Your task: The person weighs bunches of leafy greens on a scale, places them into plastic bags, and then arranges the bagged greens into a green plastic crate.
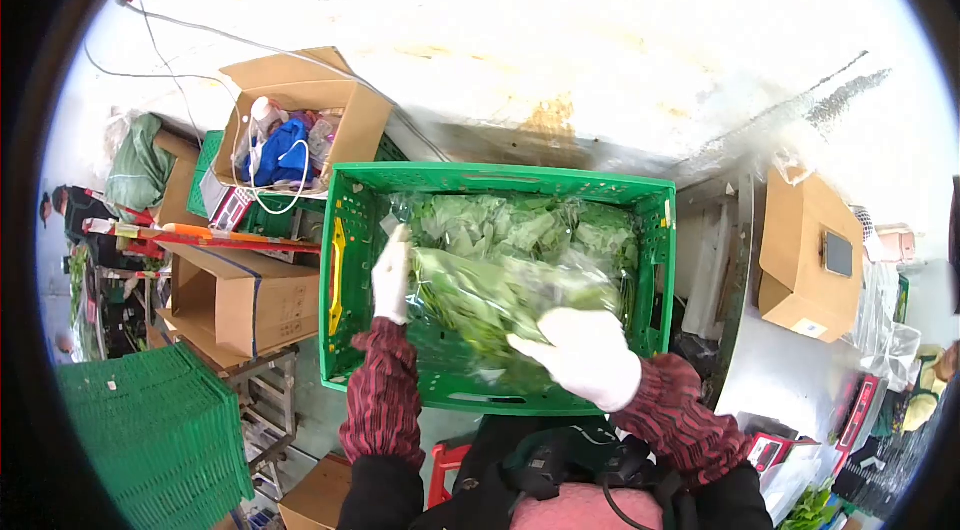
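Note:
A clear plastic bag of leafy greens (470,292) lies tilted in a green plastic crate (500,173), in front of me. My left hand (391,280), in a white glove, is closed at the bag's left end, its fingers pointing up along the crate's left side. My right hand (588,358), also gloved in white, grips the bag's lower right part with the thumb showing. Its other fingertips are partly hidden. Behind this bag, more bagged greens (520,227) fill the far part of the crate.
An open cardboard box (365,125) with a blue item and cable stands behind left. Another cardboard box (285,315) is beside the crate. Green crates (150,425) are at lower left. On the right, a metal table (770,370) carries a cardboard box (800,260).

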